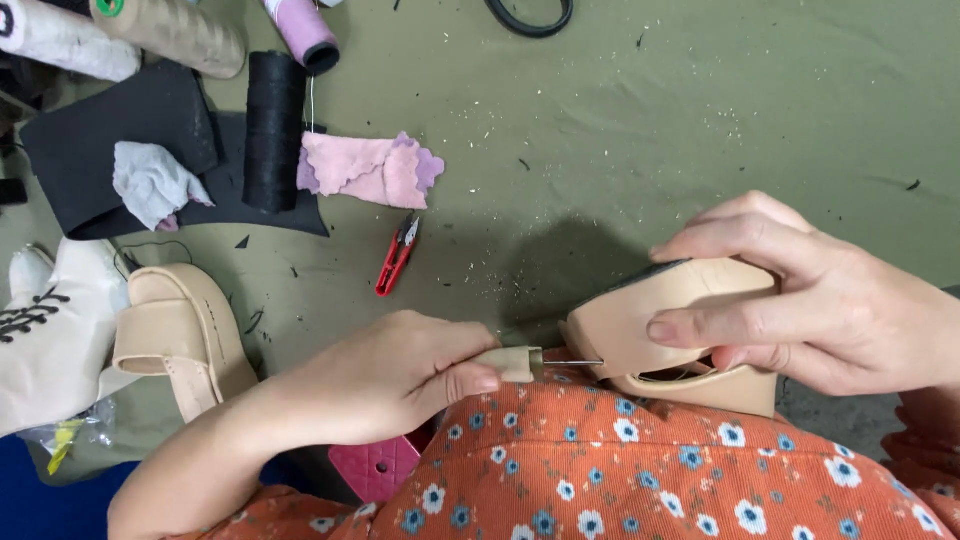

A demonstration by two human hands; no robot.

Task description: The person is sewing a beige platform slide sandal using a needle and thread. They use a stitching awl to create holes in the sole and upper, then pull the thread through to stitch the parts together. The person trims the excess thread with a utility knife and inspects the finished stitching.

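A person in an orange floral garment point(650, 470) works at an olive-green table point(700, 120), the two hands apart, each closed on its own object. The right hand point(820, 300), at the near right, clamps one beige platform sandal point(680, 330), fingers spread over its upper and the thumb under the strap; the sandal is tipped on its side with its dark sole edge facing far. The left hand point(400, 370), near the centre, grips one awl point(525, 363) by its pale wooden handle, its thin metal point level and touching the sandal's left end.

A second beige sandal point(185, 335) lies at the near left, beside one white lace-up shoe point(50, 330) with dark laces. One pair of red thread snips point(398, 255) rests on the cloth between the hands and the far clutter. Farther left, one spool of black thread point(275, 130) stands on dark sheets point(120, 140), with one folded pink leather scrap point(370, 170) just right of it and one crumpled white cloth point(155, 185) to its left. Three more thread cones are cut off by the far-left edge: one white point(65, 40), one tan point(175, 30), one pink point(305, 30). One black loop point(530, 18) pokes in at the far edge. One pink perforated piece point(380, 465) shows under the left wrist.
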